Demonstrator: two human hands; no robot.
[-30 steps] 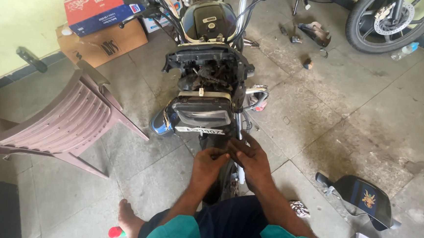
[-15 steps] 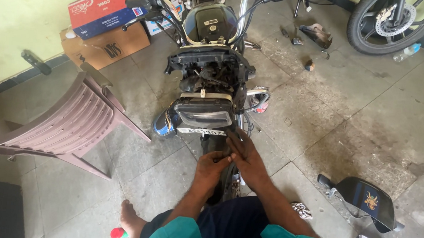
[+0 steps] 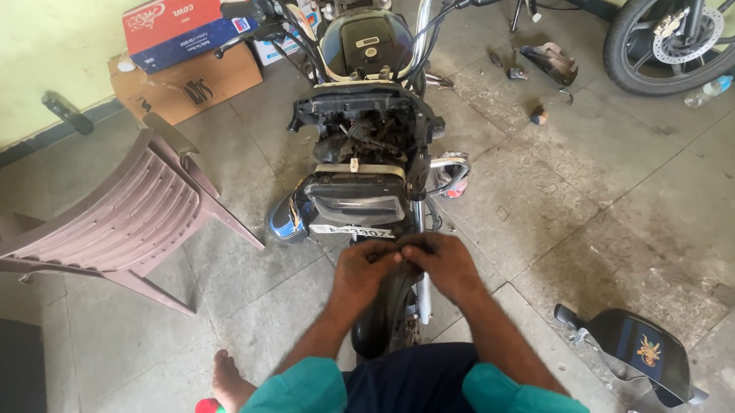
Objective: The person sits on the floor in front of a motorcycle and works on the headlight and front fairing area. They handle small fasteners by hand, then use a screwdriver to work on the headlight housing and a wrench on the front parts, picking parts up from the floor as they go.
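Observation:
A partly stripped motorcycle [image 3: 364,130] stands in front of me, its front facing me, headlight unit [image 3: 355,201] hanging low with wiring exposed above it. Both hands meet just below the number plate, on top of the black front mudguard [image 3: 378,318]. My left hand [image 3: 364,266] and my right hand [image 3: 441,262] have fingers pinched together on something small at the top of the mudguard; the part itself is hidden by the fingers. The front wheel is mostly covered by my arms.
A brown plastic chair [image 3: 103,216] lies tipped at left. Cardboard boxes [image 3: 185,59] sit by the wall. A black cowl panel [image 3: 643,351] lies on the floor at right. Another motorcycle's wheel [image 3: 688,39] is at the back right. My bare foot [image 3: 229,385] is at the bottom.
Both hands have shifted slightly up toward the number plate and drawn closer together, fingertips now touching. The camera has tilted a little.

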